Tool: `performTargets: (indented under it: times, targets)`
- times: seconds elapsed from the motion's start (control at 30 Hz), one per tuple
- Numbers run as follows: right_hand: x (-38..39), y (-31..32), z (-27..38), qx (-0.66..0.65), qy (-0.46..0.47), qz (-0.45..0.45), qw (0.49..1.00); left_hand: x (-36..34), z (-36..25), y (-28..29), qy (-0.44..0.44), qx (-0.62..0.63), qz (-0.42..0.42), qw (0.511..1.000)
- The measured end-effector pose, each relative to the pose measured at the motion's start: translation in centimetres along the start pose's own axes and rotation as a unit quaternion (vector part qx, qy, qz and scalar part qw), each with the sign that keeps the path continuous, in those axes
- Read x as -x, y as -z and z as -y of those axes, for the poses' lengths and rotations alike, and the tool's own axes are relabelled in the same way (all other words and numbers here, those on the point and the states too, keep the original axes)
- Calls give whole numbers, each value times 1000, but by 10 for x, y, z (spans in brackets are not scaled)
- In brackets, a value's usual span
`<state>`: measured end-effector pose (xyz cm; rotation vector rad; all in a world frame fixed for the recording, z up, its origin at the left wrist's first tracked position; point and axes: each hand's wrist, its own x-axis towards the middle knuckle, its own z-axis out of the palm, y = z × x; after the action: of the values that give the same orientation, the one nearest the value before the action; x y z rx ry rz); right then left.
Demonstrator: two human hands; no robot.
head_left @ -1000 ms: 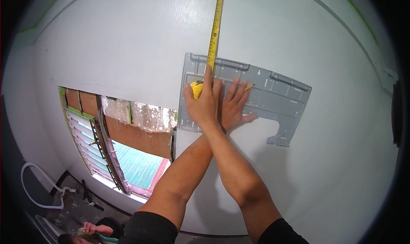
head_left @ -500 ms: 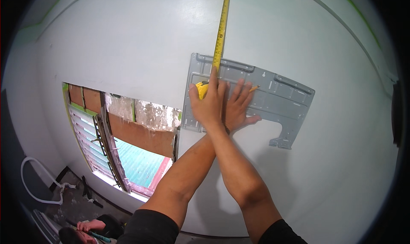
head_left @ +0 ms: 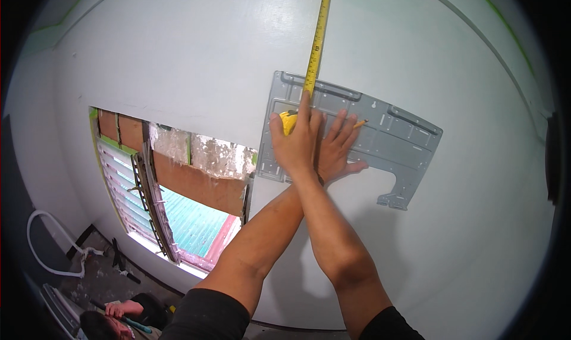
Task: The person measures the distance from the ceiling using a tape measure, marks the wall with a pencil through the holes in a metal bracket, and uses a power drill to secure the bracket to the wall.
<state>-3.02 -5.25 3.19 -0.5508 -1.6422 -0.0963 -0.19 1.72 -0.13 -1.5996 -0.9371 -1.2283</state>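
Note:
A grey metal mounting plate is against the white wall, right of the window. My left hand, crossed beneath the other arm, presses on the plate with fingers spread. A pencil pokes out from behind those fingers. My right hand lies over the left wrist, gripping a yellow tape measure, its index finger on the extended blade, which runs upward past the plate's top edge and out of view.
A window opening with louvre slats and torn brown boards is at left. A white hose lies at the lower-left corner, near dark pieces on the floor. Below, a co-worker holds a dark tube.
The wall, plate and tape have shifted slightly right in the picture, with my hands staying on them. The co-worker's head and hand below have moved a little.

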Motion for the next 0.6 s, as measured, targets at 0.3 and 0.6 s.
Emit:
performTargets:
  times: [0.3,0.6]
  targets:
    - [-1,-1,-4,12,-8,7,1000,1,-2,0,10,28,16,999]
    - [2,-3,-3,2,-8,22,1000,3,1,6,-7,43,-14,999]
